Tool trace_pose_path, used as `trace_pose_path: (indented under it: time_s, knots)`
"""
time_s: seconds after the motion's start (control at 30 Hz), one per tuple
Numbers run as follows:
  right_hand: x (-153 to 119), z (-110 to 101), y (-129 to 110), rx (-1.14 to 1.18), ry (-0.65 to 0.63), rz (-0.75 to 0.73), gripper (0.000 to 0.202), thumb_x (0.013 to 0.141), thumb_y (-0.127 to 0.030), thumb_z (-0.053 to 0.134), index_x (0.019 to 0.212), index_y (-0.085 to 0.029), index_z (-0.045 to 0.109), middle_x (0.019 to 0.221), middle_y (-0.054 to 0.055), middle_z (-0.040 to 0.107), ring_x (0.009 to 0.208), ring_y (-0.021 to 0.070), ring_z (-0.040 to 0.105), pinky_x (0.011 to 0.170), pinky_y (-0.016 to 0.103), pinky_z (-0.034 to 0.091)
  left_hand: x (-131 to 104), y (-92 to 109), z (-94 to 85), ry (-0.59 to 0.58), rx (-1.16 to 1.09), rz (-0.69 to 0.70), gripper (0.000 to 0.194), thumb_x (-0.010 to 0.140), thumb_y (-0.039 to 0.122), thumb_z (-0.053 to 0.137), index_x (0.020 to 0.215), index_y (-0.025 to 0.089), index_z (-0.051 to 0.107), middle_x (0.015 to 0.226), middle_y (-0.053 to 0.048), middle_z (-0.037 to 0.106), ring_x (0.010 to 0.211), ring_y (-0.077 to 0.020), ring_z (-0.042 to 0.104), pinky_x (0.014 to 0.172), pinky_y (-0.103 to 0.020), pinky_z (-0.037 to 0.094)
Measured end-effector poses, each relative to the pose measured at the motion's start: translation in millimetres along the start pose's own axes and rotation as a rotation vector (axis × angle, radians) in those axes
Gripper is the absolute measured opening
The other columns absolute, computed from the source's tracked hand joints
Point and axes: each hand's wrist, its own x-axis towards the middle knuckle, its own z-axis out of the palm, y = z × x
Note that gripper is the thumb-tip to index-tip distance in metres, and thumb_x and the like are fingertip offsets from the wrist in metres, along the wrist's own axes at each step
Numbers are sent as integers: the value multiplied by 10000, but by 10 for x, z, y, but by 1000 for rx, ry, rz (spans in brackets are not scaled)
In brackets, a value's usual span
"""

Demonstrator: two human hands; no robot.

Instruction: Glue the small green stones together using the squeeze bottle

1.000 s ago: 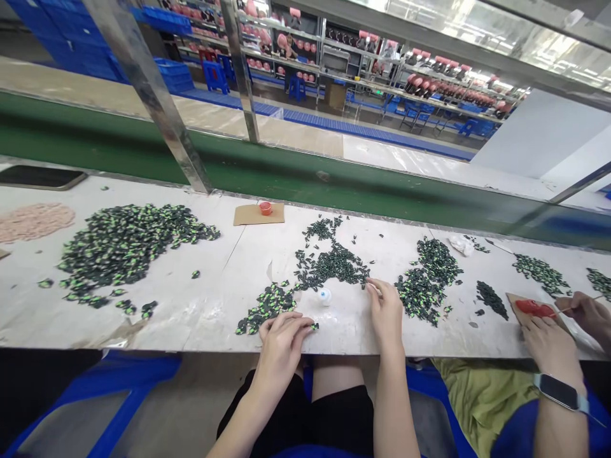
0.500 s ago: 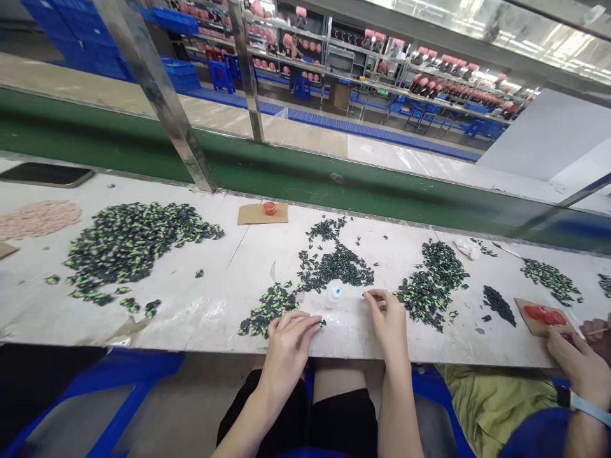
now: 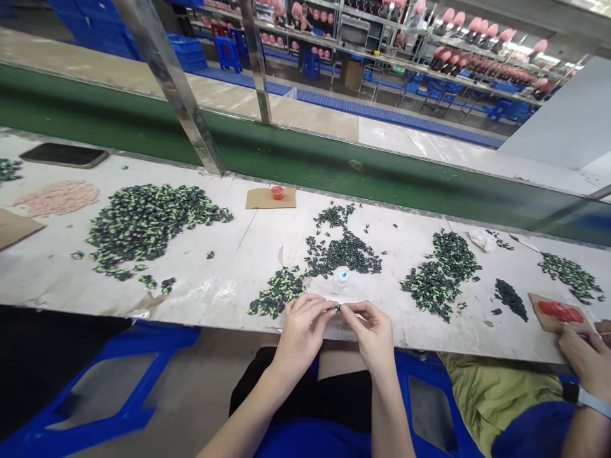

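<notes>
Over the pale surface, we hold our left hand and right hand together, just on our side of the white blue-tipped bottle, each grip pinching a small black-and-green piece at its tips.

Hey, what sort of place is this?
Probably a factory assembly workshop: piles of small black-and-green parts lie along a long worktable, and beyond it shelves hold rows of pink items.

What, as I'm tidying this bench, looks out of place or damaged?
A lone dark piece lies right of the largest pile, as if strayed. Below that pile, the table shows a brown, seemingly worn patch near its edge.
</notes>
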Motion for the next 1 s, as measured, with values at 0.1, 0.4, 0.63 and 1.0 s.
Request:
trace_pose_path:
  time_s: [0.1,0.4,0.63,1.0]
  knots:
    - [-20,16,38,19,26,-48,183,669,-359,776,680,-186,717,688,33,731,678,184,693,651,292,578,32,14,-33,-50,-179,-78,138,849,199,599,872,227,732,861,-48,730,870,-210,652,818,-355,490]
    - [-48,44,205,56,73,-287,90,717,-270,763,714,-200,707,721,34,726,701,180,695,658,294,581,54,96,-42,-35,-329,-199,125,786,232,639,820,203,756,831,-60,728,832,-192,674,802,-311,554]
    - [-40,23,219,21,48,-386,52,752,-227,732,729,-203,693,741,37,716,722,175,694,666,293,587,58,128,-63,-40,-321,-207,132,767,214,637,815,208,760,831,-64,724,834,-197,677,801,-322,560]
    - [-19,-155,114,-111,-138,-367,274,749,-187,705,1015,-203,643,827,45,737,726,172,710,726,318,605,62,168,-84,-105,-104,-130,129,758,170,634,806,242,730,837,-31,724,863,-208,652,895,-380,458]
